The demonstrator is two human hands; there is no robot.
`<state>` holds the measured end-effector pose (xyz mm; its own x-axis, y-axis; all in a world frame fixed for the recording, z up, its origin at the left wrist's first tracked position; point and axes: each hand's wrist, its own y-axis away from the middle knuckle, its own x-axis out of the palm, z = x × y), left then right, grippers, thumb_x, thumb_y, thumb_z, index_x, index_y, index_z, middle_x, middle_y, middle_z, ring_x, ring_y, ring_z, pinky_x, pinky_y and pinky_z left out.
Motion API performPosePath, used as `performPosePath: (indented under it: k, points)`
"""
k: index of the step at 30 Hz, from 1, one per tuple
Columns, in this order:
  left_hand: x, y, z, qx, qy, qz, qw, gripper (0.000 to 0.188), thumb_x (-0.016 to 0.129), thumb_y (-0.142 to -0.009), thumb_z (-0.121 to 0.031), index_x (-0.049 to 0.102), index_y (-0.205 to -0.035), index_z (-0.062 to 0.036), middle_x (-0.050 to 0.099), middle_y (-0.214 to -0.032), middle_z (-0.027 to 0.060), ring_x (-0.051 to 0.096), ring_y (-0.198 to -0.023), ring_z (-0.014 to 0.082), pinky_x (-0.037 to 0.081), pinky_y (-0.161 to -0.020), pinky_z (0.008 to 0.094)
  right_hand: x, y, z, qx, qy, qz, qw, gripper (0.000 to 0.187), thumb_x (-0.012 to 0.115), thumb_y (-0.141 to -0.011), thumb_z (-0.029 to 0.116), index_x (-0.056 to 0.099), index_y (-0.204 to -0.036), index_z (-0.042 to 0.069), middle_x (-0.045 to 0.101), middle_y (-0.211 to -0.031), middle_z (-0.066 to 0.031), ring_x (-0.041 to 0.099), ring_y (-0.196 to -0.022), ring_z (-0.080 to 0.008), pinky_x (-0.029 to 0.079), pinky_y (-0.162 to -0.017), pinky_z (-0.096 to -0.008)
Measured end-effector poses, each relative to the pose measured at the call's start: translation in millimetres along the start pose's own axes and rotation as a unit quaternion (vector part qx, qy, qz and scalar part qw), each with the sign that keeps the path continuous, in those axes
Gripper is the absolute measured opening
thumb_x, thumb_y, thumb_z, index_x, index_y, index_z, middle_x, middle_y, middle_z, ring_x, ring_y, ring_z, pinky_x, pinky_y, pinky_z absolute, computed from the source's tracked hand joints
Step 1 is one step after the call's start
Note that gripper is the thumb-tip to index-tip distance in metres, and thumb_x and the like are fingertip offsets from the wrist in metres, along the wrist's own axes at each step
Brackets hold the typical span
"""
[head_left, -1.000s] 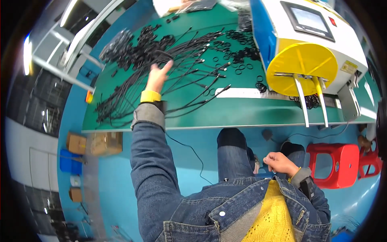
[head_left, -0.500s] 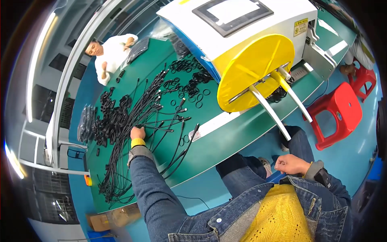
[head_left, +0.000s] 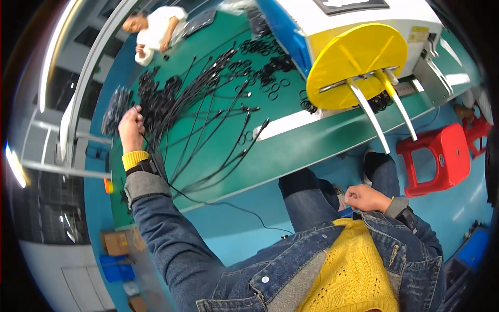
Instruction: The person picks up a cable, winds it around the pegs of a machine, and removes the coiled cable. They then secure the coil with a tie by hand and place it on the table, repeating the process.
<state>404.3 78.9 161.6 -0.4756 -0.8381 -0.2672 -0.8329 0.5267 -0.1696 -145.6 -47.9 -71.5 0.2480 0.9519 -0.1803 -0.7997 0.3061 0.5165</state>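
1. Your right hand [head_left: 366,198]: by your lap, fingers curled; can't tell contents.
2. Your left hand [head_left: 132,127]: fingers bent, at left side of black cables [head_left: 179,100] on green table [head_left: 301,144]; can't tell hold.
3. Black rings [head_left: 280,63]: farther, between cables and yellow disc [head_left: 338,57].

Bright, cool light fell fairly evenly over the bench [head_left: 301,143], leaving only soft shadows. Beyond its left edge, a long light tube [head_left: 52,57] and a shorter tube [head_left: 15,167] glared white. Past its right corner, the floor [head_left: 452,210] caught pale streaks. The heaped black cables [head_left: 157,100] lost detail; fisheye curvature bent the outer edges into black corners.
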Motion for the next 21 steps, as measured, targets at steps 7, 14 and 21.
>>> performPosePath:
  k: [7,14,21]
  points:
    - [53,252,-48,0.260,-0.222,0.133,0.930,0.011,0.055,-0.080,-0.003,0.063,-0.088,-0.0013,0.060,-0.073,0.0067,0.055,-0.062,0.0109,0.043,-0.055,0.0252,8,29,93,-0.300,-0.002,-0.120,0.946,0.046,0.061,-0.074,0.010,0.047,-0.116,-0.001,0.061,-0.089,-0.0102,0.056,-0.068,-0.0141,0.044,-0.057,-0.0241]
    - [111,369,-7,0.262,-0.155,0.200,0.931,0.010,0.058,-0.075,0.001,0.061,-0.083,-0.0040,0.049,-0.062,0.0076,0.048,-0.053,0.0213,0.037,-0.048,0.0305,13,60,104,-0.478,0.211,-0.087,0.848,0.050,0.065,-0.067,0.002,0.049,-0.115,-0.001,0.057,-0.101,-0.0161,0.057,-0.073,-0.0253,0.047,-0.060,-0.0290]
    - [200,365,-46,0.327,-0.069,0.304,0.892,0.010,0.060,-0.074,-0.001,0.062,-0.083,-0.0039,0.052,-0.064,0.0079,0.051,-0.056,0.0202,0.040,-0.050,0.0293,-35,111,66,-0.407,0.421,-0.372,0.720,0.038,0.064,-0.067,-0.004,0.057,-0.104,-0.002,0.058,-0.095,-0.0185,0.059,-0.076,-0.0308,0.050,-0.063,-0.0342]
